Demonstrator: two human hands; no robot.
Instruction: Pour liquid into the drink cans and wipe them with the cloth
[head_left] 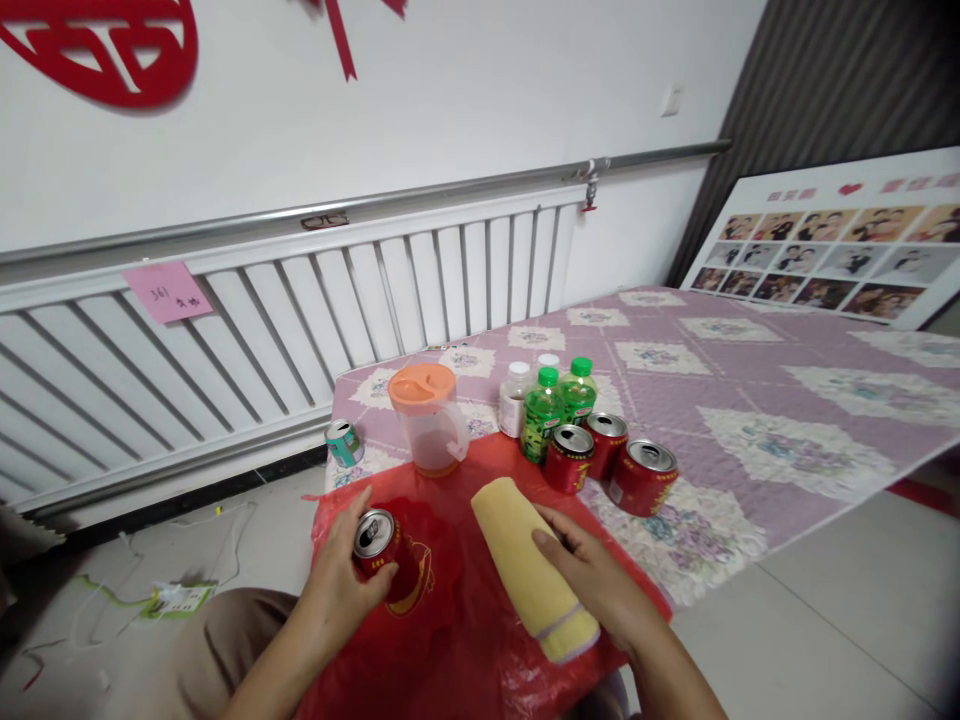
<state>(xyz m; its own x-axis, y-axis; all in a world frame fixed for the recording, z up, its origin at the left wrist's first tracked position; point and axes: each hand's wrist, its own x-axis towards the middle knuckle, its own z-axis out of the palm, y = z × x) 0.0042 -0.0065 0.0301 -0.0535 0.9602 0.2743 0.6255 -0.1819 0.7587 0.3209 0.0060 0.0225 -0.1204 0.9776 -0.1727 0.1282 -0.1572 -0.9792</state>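
Note:
My left hand [347,575] is wrapped round a red can [390,555] with an opened silver top, standing on a red plastic sheet [465,640]. In my right hand [574,560] is a folded yellow cloth [525,565], gripped from its right side above the sheet. Beyond the hands stands a clear pitcher [431,430] with an orange lid. Right of it are two green-capped bottles [544,415], white-capped bottles [515,400] and three red cans, the rightmost [643,480] nearest the table's right side.
A small teal can [345,444] stands at the table's left edge. The patterned tablecloth [652,350] stretches back to the right, toward a photo board [840,240]. A white radiator [300,320] runs along the wall. Cords lie on the floor at left.

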